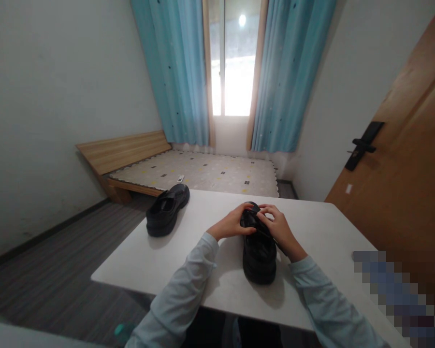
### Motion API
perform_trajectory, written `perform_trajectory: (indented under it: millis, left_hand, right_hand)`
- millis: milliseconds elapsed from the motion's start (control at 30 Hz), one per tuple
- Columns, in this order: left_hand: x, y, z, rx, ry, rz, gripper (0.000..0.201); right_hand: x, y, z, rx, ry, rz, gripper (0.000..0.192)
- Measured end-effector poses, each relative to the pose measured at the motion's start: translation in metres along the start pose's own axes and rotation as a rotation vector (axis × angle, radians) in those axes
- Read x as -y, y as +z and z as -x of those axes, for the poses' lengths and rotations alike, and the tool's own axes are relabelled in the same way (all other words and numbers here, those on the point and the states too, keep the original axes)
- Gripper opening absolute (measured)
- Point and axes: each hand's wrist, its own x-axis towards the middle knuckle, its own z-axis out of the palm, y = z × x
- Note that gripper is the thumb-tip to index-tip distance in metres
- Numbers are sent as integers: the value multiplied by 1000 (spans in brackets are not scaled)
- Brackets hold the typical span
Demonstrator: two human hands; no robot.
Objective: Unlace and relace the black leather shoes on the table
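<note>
A black shoe (260, 263) stands on the white table (206, 241) in front of me, heel towards me and toe pointing away. My left hand (234, 223) grips its left side near the front, thumb and fingers curved over the upper. From the right, my right hand (278, 228) has its fingers bent in and closed on the top of the same shoe; the exact part between the fingertips is too dark to make out. A matching black shoe (166, 212) sits apart at the table's far left edge, with neither hand on it.
Behind the table is a bed with a patterned mattress (217, 169) and a wooden headboard (130, 150). Blue curtains (177, 72) frame a bright window (235, 87). A wooden door (402, 159) is at right. A pixelated patch (395, 295) covers the table's right edge.
</note>
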Motion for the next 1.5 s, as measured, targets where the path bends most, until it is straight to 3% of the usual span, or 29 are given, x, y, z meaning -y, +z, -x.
perform_trajectory:
  millis: [800,1167,1333,1500]
  left_hand:
    - [8,-10,4,-58,-95,-146,65]
    - [7,-14,5,1,-65,-109,58]
    - [5,-15,5,16,-56,-117,55]
    - [1,-14,4,22,-59,-112,55]
  right_hand:
    - [8,-48,-16,-411,-4,-483,25]
    - [17,-58,-17,-340,-23,-796,32]
    - [18,-61,-16,-310,-51,-720,32]
    - [19,-56,-14,-292,-141,-263,21]
